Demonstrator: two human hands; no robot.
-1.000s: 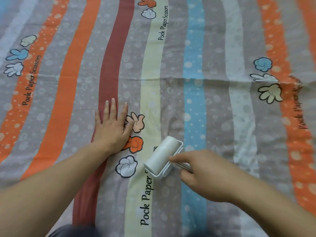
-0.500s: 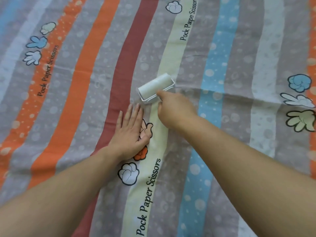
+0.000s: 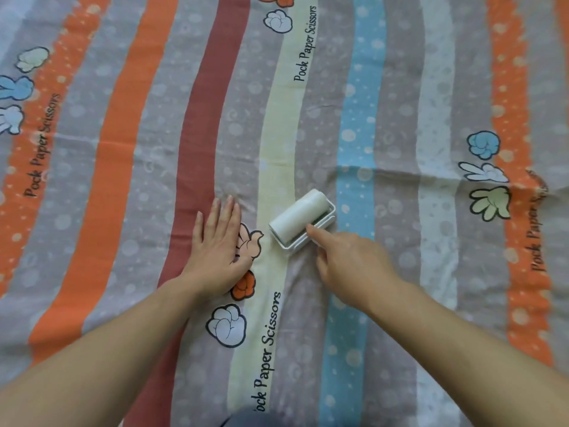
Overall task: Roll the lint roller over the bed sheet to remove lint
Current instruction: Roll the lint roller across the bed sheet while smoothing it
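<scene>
A white lint roller lies against the striped bed sheet near the middle, on the grey band between the cream and blue stripes. My right hand grips its handle from below, with the index finger stretched onto the frame. My left hand rests flat on the sheet just left of the roller, fingers together, palm down over the dark red stripe and the cartoon hand prints.
The sheet fills the whole view, with wavy orange, red, cream, blue and grey stripes and cartoon hand prints. A crease runs across the sheet to the right of the roller. A dark shape shows at the bottom edge.
My right hand pushed the roller away along the cream stripe, then drew it back toward me. My left hand stayed pressed flat on the sheet.
</scene>
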